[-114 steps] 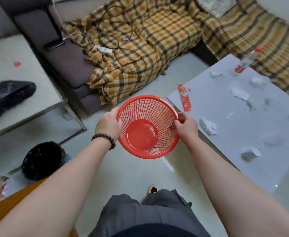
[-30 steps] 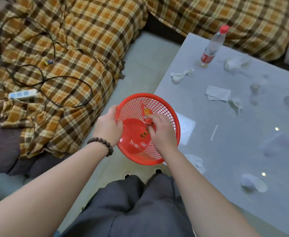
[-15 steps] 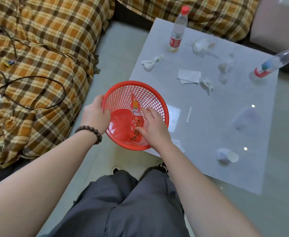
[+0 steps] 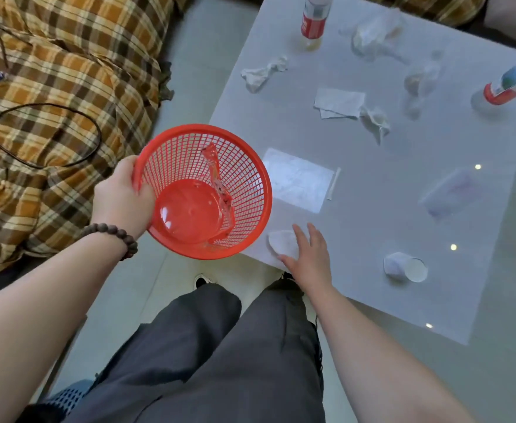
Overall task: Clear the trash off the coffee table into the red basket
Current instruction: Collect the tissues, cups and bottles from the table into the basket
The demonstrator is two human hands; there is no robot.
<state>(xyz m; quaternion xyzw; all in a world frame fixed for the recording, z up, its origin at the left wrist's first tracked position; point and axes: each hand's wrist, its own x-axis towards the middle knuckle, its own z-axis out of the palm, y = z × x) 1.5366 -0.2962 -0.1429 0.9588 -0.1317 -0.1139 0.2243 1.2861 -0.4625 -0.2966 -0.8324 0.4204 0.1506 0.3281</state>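
Observation:
My left hand [image 4: 122,199] grips the rim of the red basket [image 4: 250,178], held tilted beside the coffee table's near left corner. A red wrapper [image 4: 217,181] lies inside the basket. My right hand [image 4: 310,254] rests with fingers spread on a crumpled white tissue [image 4: 281,241] at the edge of the grey coffee table [image 4: 372,215]. More trash lies on the table: a tipped paper cup [image 4: 404,267], a twisted tissue [image 4: 263,73], a flat paper [image 4: 337,102], a crumpled tissue [image 4: 374,119], clear plastic wrap [image 4: 372,36] and a small white stick [image 4: 333,183].
Two plastic bottles stand on the table, one at the far edge [image 4: 313,21], one at the right [image 4: 513,82]. A plaid-covered sofa [image 4: 52,87] with a black cable [image 4: 67,126] lies to the left. My legs in grey trousers [image 4: 220,346] stand at the table's near corner.
My right hand has let go of the red wrapper inside the basket and moved out to the white tissue at the table's near edge. The view has shifted closer over the table.

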